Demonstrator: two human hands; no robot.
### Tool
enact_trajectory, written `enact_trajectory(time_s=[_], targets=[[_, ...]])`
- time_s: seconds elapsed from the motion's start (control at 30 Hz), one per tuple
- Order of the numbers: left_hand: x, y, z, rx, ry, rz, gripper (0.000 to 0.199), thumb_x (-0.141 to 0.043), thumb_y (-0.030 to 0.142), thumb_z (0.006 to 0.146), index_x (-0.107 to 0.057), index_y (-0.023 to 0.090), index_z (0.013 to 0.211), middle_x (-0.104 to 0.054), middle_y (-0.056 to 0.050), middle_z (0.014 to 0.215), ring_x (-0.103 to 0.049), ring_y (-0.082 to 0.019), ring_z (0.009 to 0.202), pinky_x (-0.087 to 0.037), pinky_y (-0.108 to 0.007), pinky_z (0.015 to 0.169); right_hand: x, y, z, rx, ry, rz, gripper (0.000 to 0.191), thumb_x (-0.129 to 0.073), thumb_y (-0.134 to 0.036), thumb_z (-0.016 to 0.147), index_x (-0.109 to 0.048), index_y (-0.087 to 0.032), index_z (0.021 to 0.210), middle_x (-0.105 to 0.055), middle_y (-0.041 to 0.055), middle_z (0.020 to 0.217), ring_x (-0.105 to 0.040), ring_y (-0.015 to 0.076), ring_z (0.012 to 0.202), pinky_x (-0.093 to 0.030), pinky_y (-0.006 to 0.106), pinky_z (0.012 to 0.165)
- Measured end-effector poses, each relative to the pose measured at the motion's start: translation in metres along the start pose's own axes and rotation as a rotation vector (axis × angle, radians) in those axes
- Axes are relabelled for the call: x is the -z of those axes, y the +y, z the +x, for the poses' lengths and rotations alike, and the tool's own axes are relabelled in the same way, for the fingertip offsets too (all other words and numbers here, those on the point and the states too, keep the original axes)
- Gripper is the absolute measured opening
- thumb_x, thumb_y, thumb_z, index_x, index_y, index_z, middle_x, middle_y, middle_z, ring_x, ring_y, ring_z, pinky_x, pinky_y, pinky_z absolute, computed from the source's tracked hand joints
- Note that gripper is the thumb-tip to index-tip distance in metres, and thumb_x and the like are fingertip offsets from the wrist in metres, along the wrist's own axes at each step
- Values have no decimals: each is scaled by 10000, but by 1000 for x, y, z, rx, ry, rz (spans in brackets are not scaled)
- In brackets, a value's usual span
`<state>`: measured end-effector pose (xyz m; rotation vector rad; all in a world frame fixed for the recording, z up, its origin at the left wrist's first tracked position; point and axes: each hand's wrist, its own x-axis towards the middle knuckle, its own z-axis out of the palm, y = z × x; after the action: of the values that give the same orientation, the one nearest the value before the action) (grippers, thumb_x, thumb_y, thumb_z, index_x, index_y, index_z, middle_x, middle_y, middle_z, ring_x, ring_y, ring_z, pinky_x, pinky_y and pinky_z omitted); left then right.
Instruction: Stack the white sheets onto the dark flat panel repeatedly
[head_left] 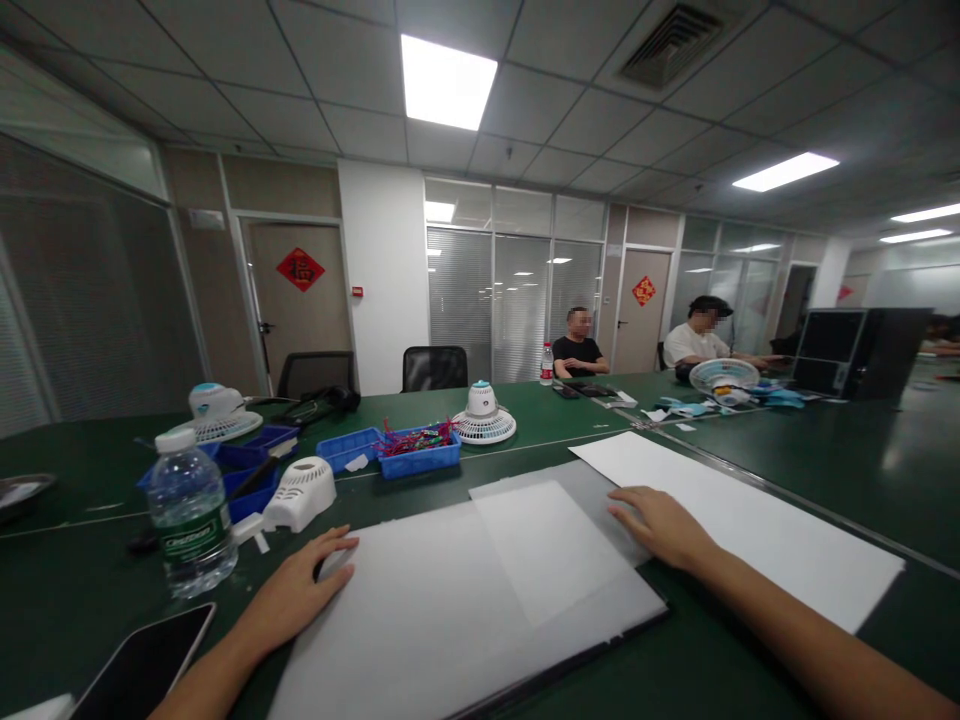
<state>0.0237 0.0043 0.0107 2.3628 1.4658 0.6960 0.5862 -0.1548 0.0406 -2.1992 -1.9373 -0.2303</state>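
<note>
A large pale sheet (397, 610) lies on a dark-edged flat panel in front of me. On its right part rests a smaller translucent white sheet (544, 550), with a greyish sheet (581, 490) partly under it. My left hand (304, 585) touches the left edge of the large sheet, fingers apart. Over the right end of the greyish sheet is my right hand (664, 525), its fingers apart and nothing gripped. A long white board (750, 530) lies to the right, partly behind my right forearm.
On the green table (360, 505) stand a water bottle (191, 515), a phone (146, 665), a white plastic housing (302, 493), blue trays with wires (420, 460) and a fan part (482, 415). Two people sit across, near a black computer case (859, 350).
</note>
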Motion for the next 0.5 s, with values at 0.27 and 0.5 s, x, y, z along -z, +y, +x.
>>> enact_trajectory(time_s=[0.27, 0.5], targets=[[0, 3, 1, 5, -8, 26, 534, -539, 523, 821, -689, 234, 1244, -543, -64, 1470, -500, -307, 1353, -363, -468, 1152, 10, -59, -21, 273, 11, 218, 600, -364, -612, 965, -640, -193, 1294, -681, 134, 1223, -627, 287, 1091, -466, 452, 964], [-3, 5, 1, 4, 15, 3, 525, -572, 515, 802, -700, 237, 1229, -556, -75, 1456, -499, -315, 1353, -360, -484, 1150, 17, -90, -37, 572, -53, 362, 537, -444, -525, 973, -566, -194, 1378, -625, 130, 1335, -573, 280, 1205, -438, 453, 1034]])
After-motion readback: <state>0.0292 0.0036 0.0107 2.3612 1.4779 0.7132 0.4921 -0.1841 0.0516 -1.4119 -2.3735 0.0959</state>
